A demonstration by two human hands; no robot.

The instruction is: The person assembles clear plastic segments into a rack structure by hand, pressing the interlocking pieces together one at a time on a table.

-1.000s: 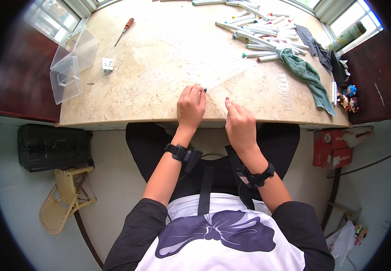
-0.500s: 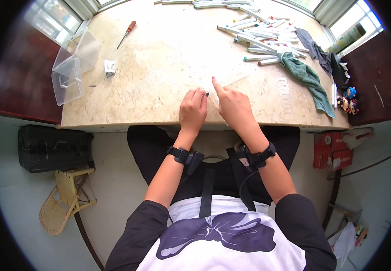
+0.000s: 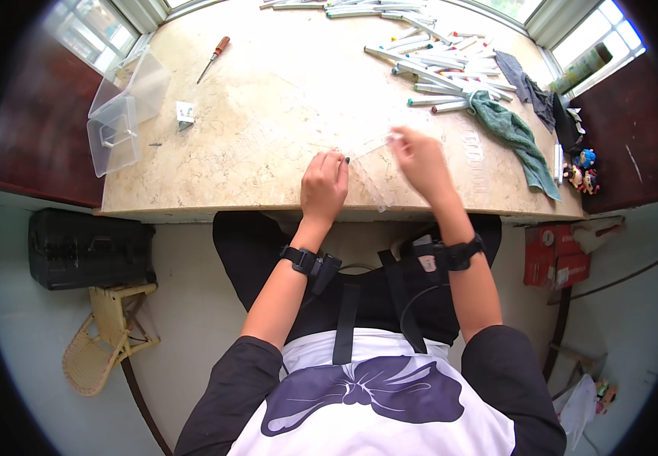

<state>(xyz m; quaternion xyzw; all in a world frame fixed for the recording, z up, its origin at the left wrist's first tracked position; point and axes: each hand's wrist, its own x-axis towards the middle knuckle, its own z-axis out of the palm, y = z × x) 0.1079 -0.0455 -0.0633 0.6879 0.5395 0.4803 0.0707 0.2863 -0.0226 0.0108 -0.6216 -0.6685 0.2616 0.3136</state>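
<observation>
My left hand (image 3: pixel 324 184) is closed in a pinch near the front middle of the table. At its fingertips a small dark piece (image 3: pixel 347 159) shows beside the end of a clear plastic strip (image 3: pixel 372 147). This strip slants up to the right, to the curled fingers of my right hand (image 3: pixel 422 163), which is smeared by motion and seems to pinch its far end. A second clear strip (image 3: pixel 368 185) runs from near the left fingertips toward the table's front edge. Whether the strips are joined is hidden by the left fingers.
Many markers (image 3: pixel 450 64) lie at the far right, beside a green cloth (image 3: pixel 515 137) and a grey cloth (image 3: pixel 528 90). Clear slotted pieces (image 3: pixel 475 159) rest right of my hands. At left are a screwdriver (image 3: pixel 215 57), clear boxes (image 3: pixel 114 137) and a small packet (image 3: pixel 185 114).
My right hand has moved to the right and turned, its pointing index finger now curled in. The strip toward the front edge has come into sight. My left hand has stayed nearly still.
</observation>
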